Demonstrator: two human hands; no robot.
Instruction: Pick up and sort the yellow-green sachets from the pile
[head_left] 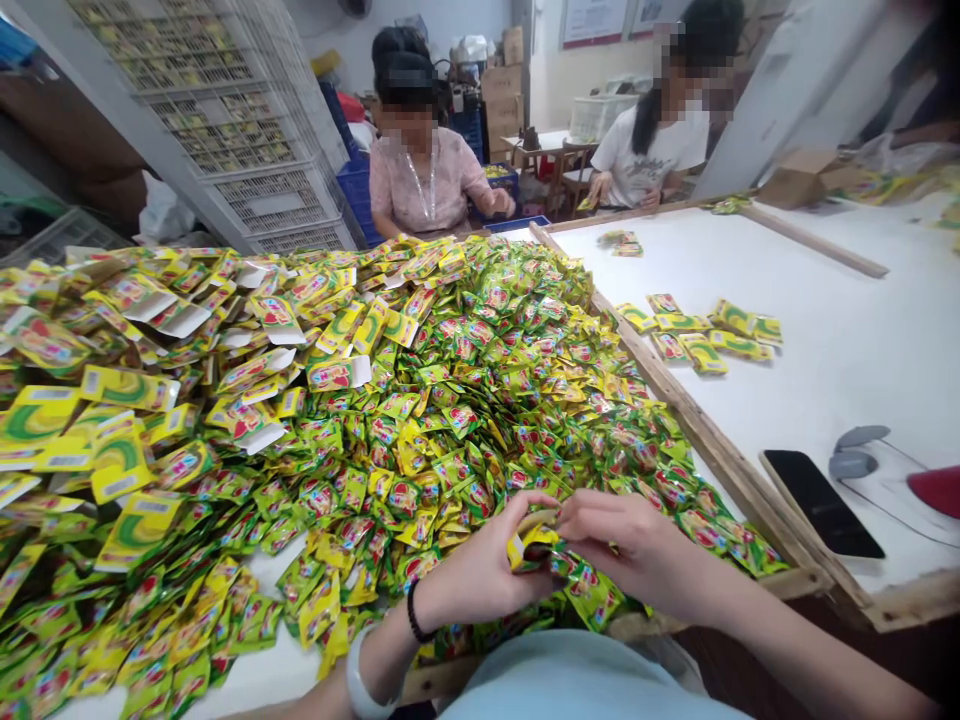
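Observation:
Close to the table's front edge, my left hand (495,560) is closed around a small yellow carton (531,545). My right hand (626,545) meets it from the right, its bent fingers pressed together at the carton's upper end. Whether a sachet is between those fingers is hidden. Beneath and beyond both hands spreads a deep heap of green and yellow sachets (480,420) with red fruit prints. On the left of the heap lie many yellow cartons (124,455), some with white flaps standing open.
A wooden rail (697,425) borders the heap on the right. Past it, a white tabletop (840,330) holds a group of cartons (705,340), a phone (821,500) and a grey corded object (855,460). Two people sit opposite. Stacked white crates (225,120) stand back left.

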